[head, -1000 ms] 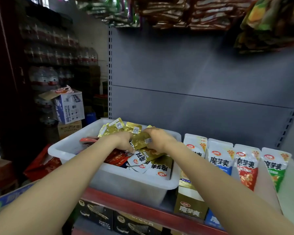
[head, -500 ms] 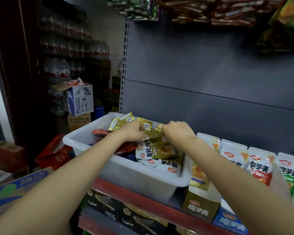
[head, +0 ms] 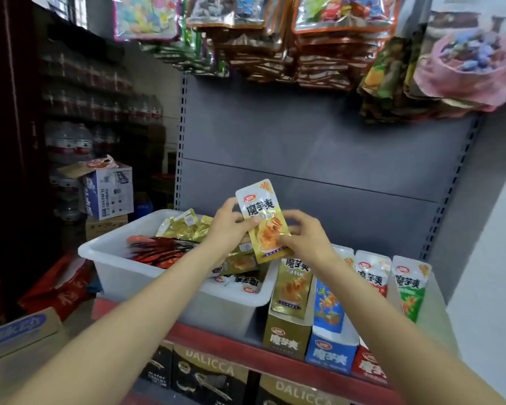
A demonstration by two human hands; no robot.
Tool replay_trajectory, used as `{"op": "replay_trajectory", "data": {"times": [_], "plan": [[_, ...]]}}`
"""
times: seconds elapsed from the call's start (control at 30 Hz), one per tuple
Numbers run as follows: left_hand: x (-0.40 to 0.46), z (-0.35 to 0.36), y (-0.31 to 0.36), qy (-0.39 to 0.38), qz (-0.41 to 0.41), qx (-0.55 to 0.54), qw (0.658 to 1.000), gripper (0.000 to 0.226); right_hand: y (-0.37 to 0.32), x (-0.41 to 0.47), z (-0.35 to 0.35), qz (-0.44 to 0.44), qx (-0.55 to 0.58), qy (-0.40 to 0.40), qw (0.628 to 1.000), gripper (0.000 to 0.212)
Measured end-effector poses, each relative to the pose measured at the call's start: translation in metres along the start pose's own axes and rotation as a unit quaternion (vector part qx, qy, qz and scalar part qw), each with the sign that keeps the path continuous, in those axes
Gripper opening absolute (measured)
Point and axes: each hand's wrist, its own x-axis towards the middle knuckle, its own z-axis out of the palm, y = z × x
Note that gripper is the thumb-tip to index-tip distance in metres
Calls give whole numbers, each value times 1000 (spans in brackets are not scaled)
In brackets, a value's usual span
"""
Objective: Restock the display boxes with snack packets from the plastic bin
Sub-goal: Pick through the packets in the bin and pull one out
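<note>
A stack of gold snack packets (head: 262,217) stands upright in the air above the right end of the white plastic bin (head: 123,267). My left hand (head: 230,226) grips it from the left, and my right hand (head: 306,235) pinches its right edge. Gold and red packets fill the bin. To its right on the shelf stand the gold display box (head: 288,325), the blue display box (head: 330,337), a red display box (head: 368,366) and a green-packet box (head: 411,287).
The red shelf edge (head: 216,337) runs below the bin, with dark DALICCA cartons (head: 211,375) underneath. Hanging snack bags (head: 304,39) crowd the top of the grey back panel. Cardboard boxes (head: 108,190) and water bottles stand at the left.
Both hands were down in the bin gathering gold packets; they have now risen out of it, holding the packets upright above the bin's right end. The camera has tilted up.
</note>
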Motion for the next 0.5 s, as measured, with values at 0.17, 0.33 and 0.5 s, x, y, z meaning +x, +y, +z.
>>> {"op": "replay_trajectory", "data": {"times": [0.17,0.33,0.5], "plan": [[-8,24,14,-23,64,42,997,62,13,-25,-19,-121,-78,-28,989,104],[-8,44,14,-52,111,113,986,89,28,-34,-22,-122,-236,14,964,114],[-1,52,9,-89,132,185,970,75,36,-34,-29,-93,-176,25,980,109]]}}
